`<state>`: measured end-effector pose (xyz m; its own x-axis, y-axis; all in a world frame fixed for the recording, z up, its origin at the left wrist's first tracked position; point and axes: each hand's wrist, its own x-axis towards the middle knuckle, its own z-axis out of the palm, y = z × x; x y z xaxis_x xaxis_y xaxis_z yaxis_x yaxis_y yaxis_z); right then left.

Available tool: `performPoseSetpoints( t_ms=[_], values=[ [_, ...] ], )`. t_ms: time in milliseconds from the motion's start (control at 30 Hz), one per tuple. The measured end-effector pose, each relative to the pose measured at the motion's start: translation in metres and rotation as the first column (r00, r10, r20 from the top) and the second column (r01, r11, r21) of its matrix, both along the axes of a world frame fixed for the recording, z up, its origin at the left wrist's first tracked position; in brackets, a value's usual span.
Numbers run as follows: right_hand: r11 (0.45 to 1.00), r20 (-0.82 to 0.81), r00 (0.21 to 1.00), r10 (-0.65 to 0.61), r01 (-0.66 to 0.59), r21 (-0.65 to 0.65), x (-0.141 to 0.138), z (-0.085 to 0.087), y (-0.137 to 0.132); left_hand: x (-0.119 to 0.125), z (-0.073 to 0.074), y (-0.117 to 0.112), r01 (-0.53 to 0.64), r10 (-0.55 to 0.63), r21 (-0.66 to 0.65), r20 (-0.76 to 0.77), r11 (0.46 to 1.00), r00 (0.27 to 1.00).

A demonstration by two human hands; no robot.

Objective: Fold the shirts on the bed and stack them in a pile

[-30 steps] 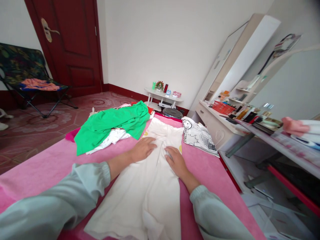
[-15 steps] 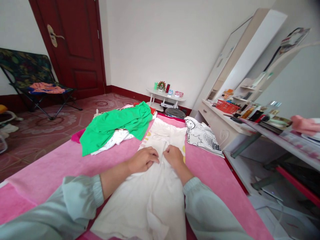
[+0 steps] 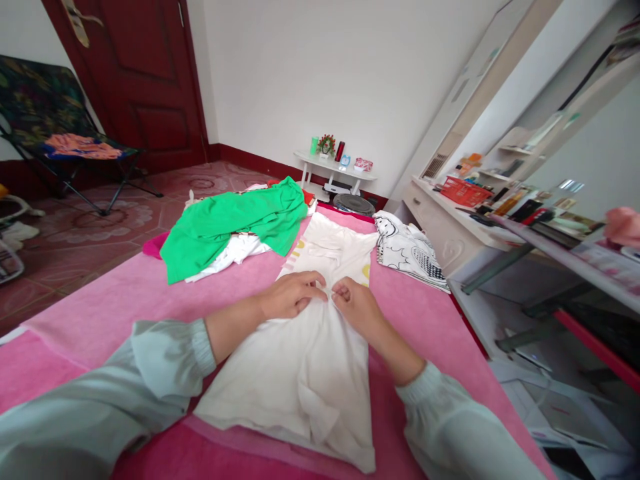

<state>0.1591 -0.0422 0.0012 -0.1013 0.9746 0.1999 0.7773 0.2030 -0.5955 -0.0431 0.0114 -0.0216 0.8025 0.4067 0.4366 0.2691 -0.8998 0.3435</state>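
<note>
A white garment (image 3: 295, 373) with yellow marks along its sides lies stretched lengthwise in front of me on a pink blanket (image 3: 420, 340). Its kind is hard to make out. My left hand (image 3: 295, 293) rests at its middle, thumb and fingers curled into a pinch on the cloth. Close beside it, my right hand (image 3: 353, 300) also pinches the cloth, fingertips together. Creases gather between the two hands, and the near end spreads wide with a fold at its right.
A green garment (image 3: 235, 223) tops a clothes pile at the left. A folded white garment with black print (image 3: 410, 253) lies at the right edge. Beyond stand a low white shelf (image 3: 335, 167), a folding chair (image 3: 65, 133) and a dresser holding a red basket (image 3: 465, 191).
My hands have come closer together at the garment's middle, and the cloth bunches between them. The view has tilted down, so the garment's near edge now shows.
</note>
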Motion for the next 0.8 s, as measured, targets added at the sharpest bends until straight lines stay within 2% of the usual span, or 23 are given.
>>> performPoseSetpoints(
  t_ms=[133,233,367,467,567,667,733,800],
  values=[
    [0.972,-0.038,0.991,0.13,-0.135,-0.195,-0.001,0.016,-0.057,0.001,-0.001,-0.002,0.077,-0.074,-0.085,0.028,0.993,0.997],
    [0.893,-0.119,0.968,0.22,-0.249,-0.376,-0.009,0.024,-0.093,0.003,0.003,-0.009,0.132,-0.119,-0.176,0.082,0.975,0.99],
    [0.806,-0.254,0.933,0.254,-0.35,-0.478,-0.019,0.029,-0.123,-0.001,0.013,-0.024,0.232,-0.222,-0.256,0.071,0.938,0.973],
    [0.805,-0.23,0.929,0.288,-0.366,-0.468,-0.023,0.029,-0.135,-0.009,0.02,-0.037,0.234,-0.235,-0.298,0.033,0.926,0.972],
    [0.847,-0.126,0.931,0.342,-0.364,-0.387,-0.026,0.026,-0.138,-0.017,0.025,-0.046,0.206,-0.213,-0.321,0.014,0.925,0.977],
    [0.879,-0.122,0.931,0.344,-0.365,-0.307,-0.031,0.024,-0.135,-0.021,0.026,-0.05,0.193,-0.195,-0.338,0.03,0.921,0.98],
    [0.855,-0.164,0.903,0.397,-0.429,-0.291,-0.035,0.023,-0.133,-0.023,0.027,-0.05,0.191,-0.187,-0.344,0.045,0.919,0.981],
    [0.764,-0.202,0.819,0.537,-0.574,-0.295,-0.037,0.023,-0.134,-0.024,0.029,-0.051,0.192,-0.189,-0.345,0.042,0.919,0.981]
  ],
)
